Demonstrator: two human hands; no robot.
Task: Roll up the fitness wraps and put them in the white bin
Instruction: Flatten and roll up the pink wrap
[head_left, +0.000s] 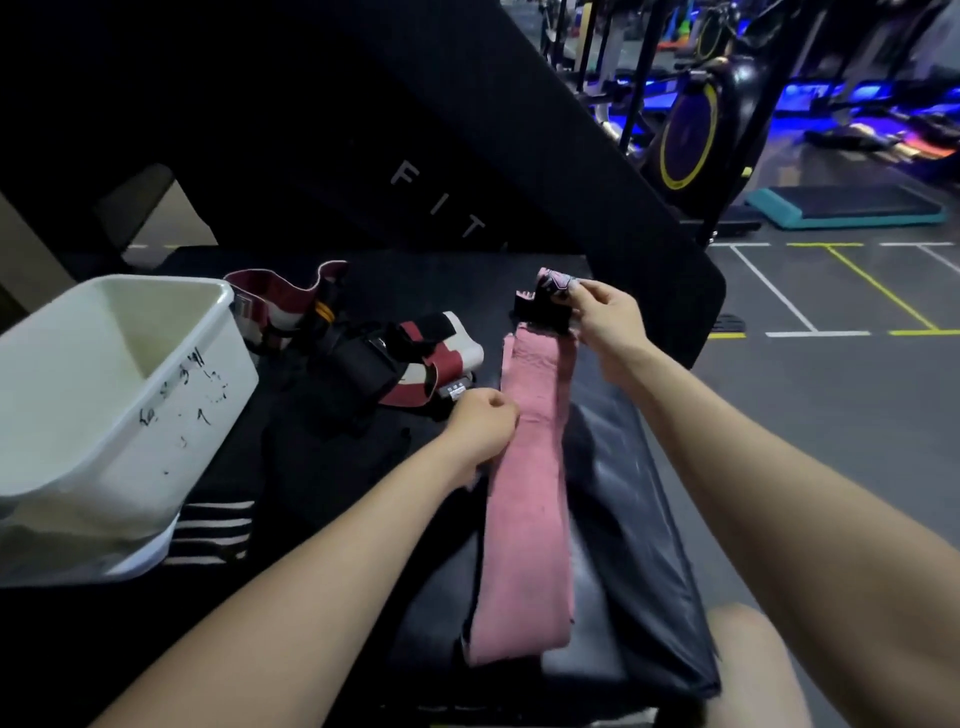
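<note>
A long pink wrap (527, 499) lies stretched along the black padded bench (639, 561), running from near me to the far end. My right hand (605, 317) pinches its far end, a black fastener strip with a pink printed tab, lifted a little off the bench. My left hand (485, 423) grips the wrap's left edge about a third of the way down. The white bin (67, 415), with nothing visible inside, stands at the left with black writing on its side.
Between the bin and the pink wrap lie a dark red, white and black wrap (415, 364) and another dark red one (283, 301), unrolled. A black-and-white striped piece (213, 530) sticks out under the bin. Gym floor and machines fill the right.
</note>
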